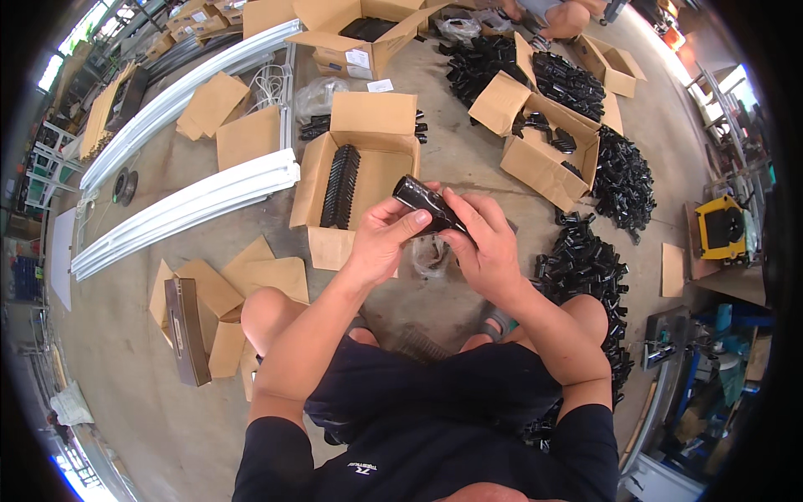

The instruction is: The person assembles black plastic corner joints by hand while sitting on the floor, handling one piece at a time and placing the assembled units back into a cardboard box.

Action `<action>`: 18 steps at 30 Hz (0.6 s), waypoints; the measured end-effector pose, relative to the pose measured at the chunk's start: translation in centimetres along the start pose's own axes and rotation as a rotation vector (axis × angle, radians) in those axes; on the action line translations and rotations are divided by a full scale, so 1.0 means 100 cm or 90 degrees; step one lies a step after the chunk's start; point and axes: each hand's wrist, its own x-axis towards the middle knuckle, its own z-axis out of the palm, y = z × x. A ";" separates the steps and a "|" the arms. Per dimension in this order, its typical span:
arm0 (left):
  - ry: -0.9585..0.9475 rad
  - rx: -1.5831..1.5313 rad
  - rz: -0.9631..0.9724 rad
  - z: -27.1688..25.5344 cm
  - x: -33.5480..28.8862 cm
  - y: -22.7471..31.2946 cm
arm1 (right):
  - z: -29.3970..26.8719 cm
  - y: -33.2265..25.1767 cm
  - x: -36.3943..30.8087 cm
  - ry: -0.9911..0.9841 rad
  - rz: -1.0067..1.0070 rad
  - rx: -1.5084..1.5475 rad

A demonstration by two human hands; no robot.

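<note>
Both of my hands hold one glossy black tube-like piece above the floor, in front of my knees. My left hand grips its left part, thumb on top. On its right end my right hand closes its fingers, hiding that end. The tube's open left end points up and to the left. Just beyond my left hand stands an open cardboard box with a neat row of black pieces stacked along its left side. A crumpled clear plastic bag lies below my hands.
Heaps of black pieces spread along my right, beside another open box. White metal rails lie at the left, near flattened cardboard. A larger box stands far ahead. Another person is at the far end.
</note>
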 end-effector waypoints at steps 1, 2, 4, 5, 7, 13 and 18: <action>-0.001 -0.012 -0.008 0.000 0.000 -0.001 | 0.000 -0.001 0.000 0.007 0.005 0.016; -0.001 -0.024 -0.016 0.000 0.000 -0.001 | 0.000 -0.002 -0.001 0.015 0.009 0.031; 0.001 -0.040 -0.034 -0.001 0.000 -0.001 | 0.001 -0.005 -0.003 0.019 0.053 0.077; 0.002 -0.044 -0.045 -0.001 0.000 0.001 | 0.002 -0.006 -0.004 0.021 0.074 0.100; 0.011 -0.047 -0.046 -0.001 0.000 0.000 | 0.004 -0.005 -0.005 0.021 0.064 0.101; -0.010 0.005 -0.010 -0.004 0.000 0.003 | -0.001 -0.002 0.000 -0.018 0.027 0.085; -0.179 0.026 -0.043 -0.010 -0.003 0.019 | -0.030 0.009 0.015 -0.089 0.102 0.357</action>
